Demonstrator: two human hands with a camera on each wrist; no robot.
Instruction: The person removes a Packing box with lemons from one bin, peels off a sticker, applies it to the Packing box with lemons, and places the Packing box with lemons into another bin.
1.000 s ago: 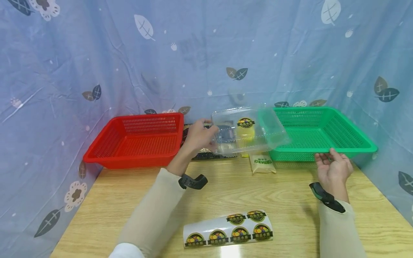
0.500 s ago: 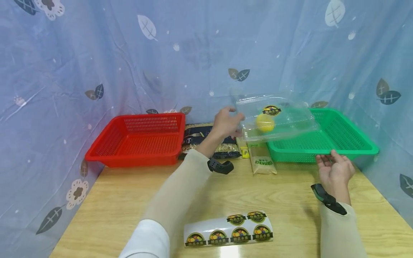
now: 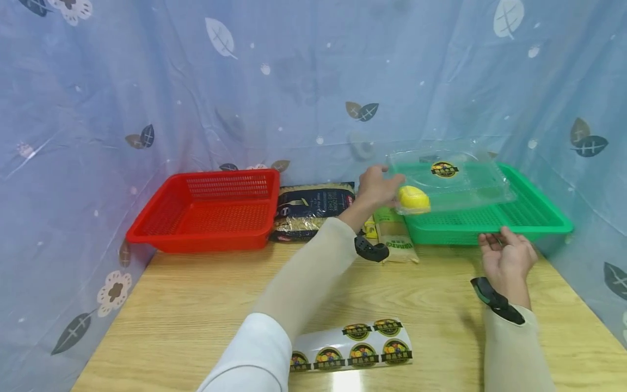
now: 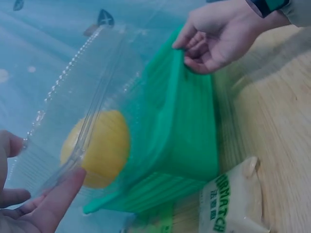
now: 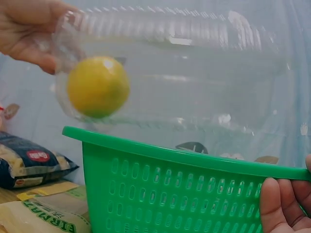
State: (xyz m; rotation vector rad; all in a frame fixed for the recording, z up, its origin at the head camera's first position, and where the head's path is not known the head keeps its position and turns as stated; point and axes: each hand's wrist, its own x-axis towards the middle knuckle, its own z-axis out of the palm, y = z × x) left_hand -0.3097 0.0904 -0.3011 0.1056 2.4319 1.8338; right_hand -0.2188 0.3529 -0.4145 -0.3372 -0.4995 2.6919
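My left hand (image 3: 377, 190) pinches the left end of a clear plastic clamshell box (image 3: 475, 190) with a round dark label (image 3: 444, 169) on its lid. Inside, at the end by the hand, lies a round yellow fruit (image 3: 413, 198). The right wrist view shows the box raised above the rim of the green basket (image 5: 194, 160), the fruit (image 5: 98, 87) showing through its wall. With thumb and curled fingers, my right hand (image 3: 509, 256) grips the front rim of that basket. In the left wrist view, left fingertips (image 4: 73, 179) press the box's edge.
A red perforated basket (image 3: 201, 244) stands at the back left. Between the baskets lie a dark bag (image 3: 318, 201) with a printed fork and a pale packet (image 3: 399, 245) with green lettering. A sheet of round stickers (image 3: 352, 348) lies at the front, partly behind my left sleeve.
My left hand has carried the box to the right, from between the baskets to over the green one. The fruit has shifted toward the hand's end. My right hand has stayed at the rim.
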